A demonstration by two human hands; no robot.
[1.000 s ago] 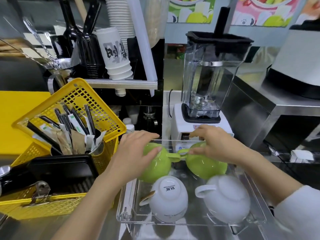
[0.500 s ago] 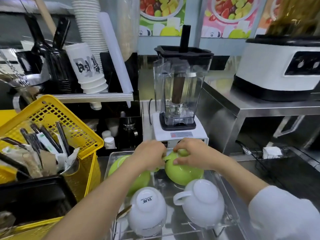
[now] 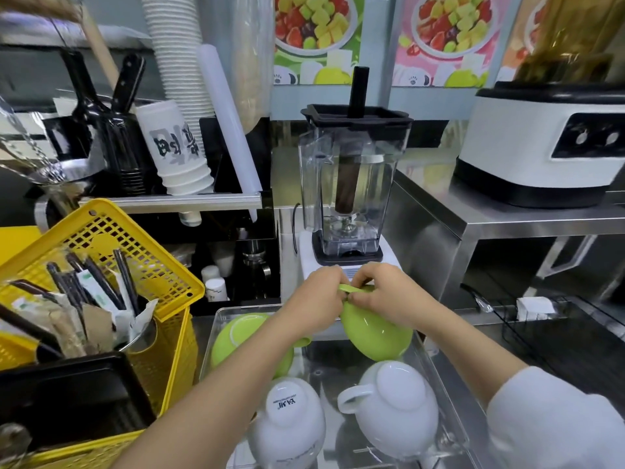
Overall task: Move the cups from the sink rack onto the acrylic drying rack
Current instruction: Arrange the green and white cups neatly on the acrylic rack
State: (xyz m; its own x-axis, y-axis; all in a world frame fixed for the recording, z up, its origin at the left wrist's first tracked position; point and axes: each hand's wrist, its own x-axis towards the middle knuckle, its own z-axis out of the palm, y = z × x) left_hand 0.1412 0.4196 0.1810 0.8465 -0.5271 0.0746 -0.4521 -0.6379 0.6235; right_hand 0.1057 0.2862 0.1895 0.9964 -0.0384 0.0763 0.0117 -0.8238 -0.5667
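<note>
Two white cups [image 3: 400, 404] sit upside down at the near end of the clear acrylic drying rack [image 3: 443, 374]; the left white cup [image 3: 287, 421] shows a printed base. A green cup [image 3: 243, 336] lies upside down at the rack's far left, partly under my left forearm. A second green cup [image 3: 375, 333] is tilted at the far right of the rack. My left hand [image 3: 318, 299] and my right hand [image 3: 382, 292] meet over it, fingers pinching its handle and rim.
A blender [image 3: 348, 184] stands directly behind the rack. A yellow basket [image 3: 101, 238] with straws and packets and a black tray [image 3: 67, 397] crowd the left. A steel shelf with a white machine [image 3: 548, 143] is at the right, a dark wire rack [image 3: 554, 330] below it.
My left hand left the left green cup and joined my right hand on the right green cup, which is now tipped up. The camera view shifted right and upward.
</note>
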